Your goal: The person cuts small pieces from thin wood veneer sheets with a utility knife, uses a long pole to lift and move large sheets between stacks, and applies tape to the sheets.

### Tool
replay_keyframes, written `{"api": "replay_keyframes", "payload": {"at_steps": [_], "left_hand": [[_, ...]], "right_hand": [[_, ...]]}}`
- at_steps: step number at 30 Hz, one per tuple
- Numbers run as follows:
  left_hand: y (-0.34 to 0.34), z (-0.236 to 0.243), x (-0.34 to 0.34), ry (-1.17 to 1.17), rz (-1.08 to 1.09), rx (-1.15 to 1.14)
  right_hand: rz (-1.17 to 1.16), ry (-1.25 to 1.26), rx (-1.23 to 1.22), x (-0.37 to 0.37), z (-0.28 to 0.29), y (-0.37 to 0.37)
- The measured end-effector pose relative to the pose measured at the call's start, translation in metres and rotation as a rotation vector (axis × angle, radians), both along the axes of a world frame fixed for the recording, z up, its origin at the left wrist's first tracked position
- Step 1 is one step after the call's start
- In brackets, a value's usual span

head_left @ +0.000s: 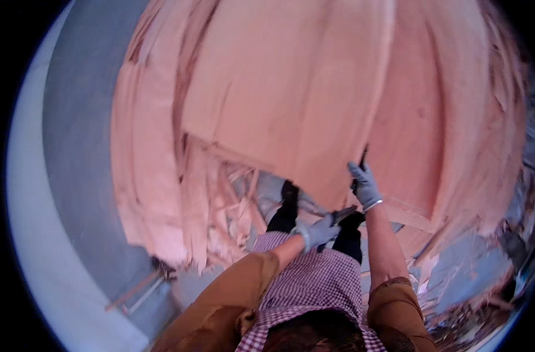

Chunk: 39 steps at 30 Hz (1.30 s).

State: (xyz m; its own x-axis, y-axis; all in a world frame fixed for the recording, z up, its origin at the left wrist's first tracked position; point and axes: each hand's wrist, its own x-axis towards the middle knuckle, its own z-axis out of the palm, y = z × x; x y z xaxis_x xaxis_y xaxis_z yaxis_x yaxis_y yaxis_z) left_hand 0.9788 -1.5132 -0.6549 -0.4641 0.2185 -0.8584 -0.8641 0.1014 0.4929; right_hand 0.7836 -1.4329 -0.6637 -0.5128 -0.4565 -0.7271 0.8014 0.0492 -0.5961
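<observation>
Work area: a broad pile of thin, pinkish wood sheets fills the upper and middle frame. The top sheet (267, 100), the piece being worked, lies at upper centre, its ragged near edge facing the worker and its right edge overlapping the redder sheet (411, 129) at right of centre. What bears the pile cannot be told.

Right hand (367, 186), gloved, right of centre: fingers closed about a slim dark tool (364, 157) that points up the frame beside the top sheet's right edge. Whether the tool touches the wood cannot be told.

Left hand (321, 230), gloved, at lower centre in front of the checked apron (314, 276): fingers appear curled round a dark grey object (345, 213), pointing right, near the sheet's near corner. Blur prevents identification of its kind.

Surroundings: torn strips (220, 220) lie loose at lower left of centre; grey floor (467, 270) shows at lower right.

Assessment: the step in hand is judged to be trimming or dressing the top sheet along its right edge. The next move would call for a steady grip on the tool, guidance along that edge, and the left hand kept clear of the tool's line; thin wood may split along the grain.
</observation>
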Motion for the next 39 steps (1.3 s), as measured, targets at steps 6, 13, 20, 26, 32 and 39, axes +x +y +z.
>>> {"api": "replay_keyframes", "payload": {"at_steps": [6,13,20,26,32,39], "left_hand": [[-0.04,0.071,-0.029,0.018,-0.069,0.067],[-0.228,-0.045,0.092,0.174,0.758,-0.35],[-0.365,-0.098,0.055,-0.055,1.51,-0.216],[-0.374,-0.123,0.068,0.19,1.444,-0.181],[-0.284,-0.03,0.022,0.062,1.684,0.129],[-0.229,0.076,-0.001,0.374,1.298,-0.145]], "right_hand": [[-0.222,0.129,-0.013,0.014,0.013,-0.004],[-0.165,0.253,0.202,-0.005,-0.006,0.095],[-0.126,0.222,0.339,-0.012,-0.009,0.11],[-0.175,0.322,0.339,-0.014,0.031,0.079],[-0.151,0.219,0.316,0.006,0.056,0.066],[-0.312,0.183,0.081,-0.008,0.148,0.107]]}}
